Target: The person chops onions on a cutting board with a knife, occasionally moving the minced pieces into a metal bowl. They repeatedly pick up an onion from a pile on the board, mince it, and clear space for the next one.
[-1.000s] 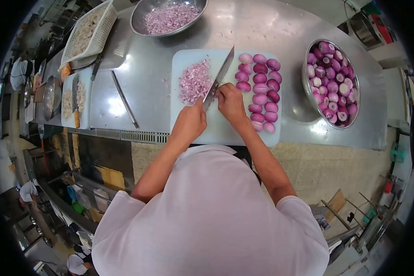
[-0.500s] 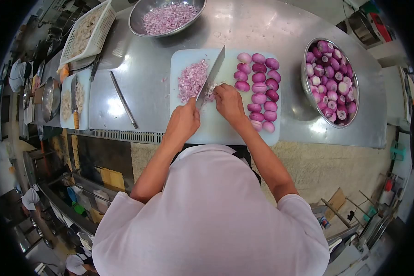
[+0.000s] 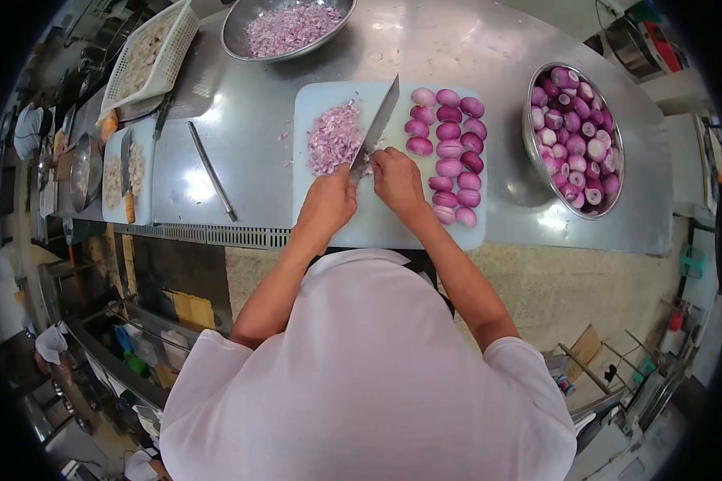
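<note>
My left hand (image 3: 328,202) is closed on the handle of a broad-bladed knife (image 3: 381,117), which points away from me over a white cutting board (image 3: 353,228). Just right of the blade, the bent fingers of my right hand (image 3: 398,181) press on a partly cut onion (image 3: 369,165), mostly hidden by fingers and blade. Left of the knife lies a heap of chopped purple onion (image 3: 334,138). Peeled purple onion halves (image 3: 449,149) sit in rows along the board's right side.
A steel bowl (image 3: 526,128) of whole peeled onions stands at right. Another steel bowl (image 3: 231,36) at the back holds chopped onion. A steel rod (image 3: 212,171) lies on the metal table (image 3: 253,128). At left are a white basket (image 3: 186,40) and a second board (image 3: 114,210) with a knife (image 3: 128,186).
My left hand and the knife have shifted slightly right, closer to my right hand. My right hand stays about where it was, and the whole view has moved a little.
</note>
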A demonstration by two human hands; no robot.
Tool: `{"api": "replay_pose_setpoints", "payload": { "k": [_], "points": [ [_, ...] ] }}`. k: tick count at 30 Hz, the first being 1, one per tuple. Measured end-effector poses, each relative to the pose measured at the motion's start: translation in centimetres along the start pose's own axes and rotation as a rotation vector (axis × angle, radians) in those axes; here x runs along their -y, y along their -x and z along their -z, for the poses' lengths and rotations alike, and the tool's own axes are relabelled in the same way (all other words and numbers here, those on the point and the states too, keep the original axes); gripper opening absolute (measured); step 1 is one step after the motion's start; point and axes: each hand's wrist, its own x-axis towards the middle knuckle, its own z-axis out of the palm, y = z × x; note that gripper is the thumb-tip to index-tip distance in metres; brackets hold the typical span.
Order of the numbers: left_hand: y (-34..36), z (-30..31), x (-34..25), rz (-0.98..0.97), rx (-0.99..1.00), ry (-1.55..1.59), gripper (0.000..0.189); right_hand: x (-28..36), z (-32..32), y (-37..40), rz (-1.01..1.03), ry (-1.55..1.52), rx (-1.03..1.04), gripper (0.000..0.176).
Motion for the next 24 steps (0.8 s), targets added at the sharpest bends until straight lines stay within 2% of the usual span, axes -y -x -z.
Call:
{"api": "replay_pose_setpoints", "payload": {
  "k": [2, 5, 8, 14, 16, 18, 19, 22, 24],
  "points": [
    [-0.3, 0.1, 0.1, 0.019, 0.010, -0.001, 0.014, 0.2, 0.4, -0.2, -0.031, 0.029, 0.065, 0.008],
    [-0.3, -1.9, 1.1, -0.025, -0.002, 0.010, 0.013, 0.2, 0.4, 0.1, -0.032, 0.019, 0.018, 0.009],
    [-0.6, -0.3, -0.6, 0.056, 0.053, 0.054, 0.013, 0.2, 0.6, 0.3, -0.041, 0.015, 0.025, 0.009],
    [-0.9, -2.0, -0.2, -0.046, -0.050, 0.036, 0.012, 0.1, 1.1, 0.6, -0.027, -0.018, -0.012, 0.010],
    [-0.6, -0.4, -1.1, 0.059, 0.071, 0.106, 0.011, -0.2, 1.3, 0.7, -0.047, -0.003, 0.027, 0.009],
    [-0.9, -1.7, -0.9, 0.005, 0.019, 0.062, 0.011, -0.4, 1.2, 0.4, -0.069, 0.008, 0.059, 0.009],
    [-0.7, -2.3, -0.9, -0.042, -0.025, 0.026, 0.011, -0.5, 1.0, 0.5, -0.053, -0.020, 0.011, 0.008],
    [-1.2, -0.5, -2.0, 0.036, 0.086, 0.047, 0.017, -0.6, 2.1, 0.8, -0.055, -0.032, -0.033, 0.008],
    [-0.6, -0.6, -2.1, 0.022, 0.060, 0.024, 0.018, -0.9, 3.1, 0.3, -0.064, -0.029, -0.034, 0.008]
  ]
}}
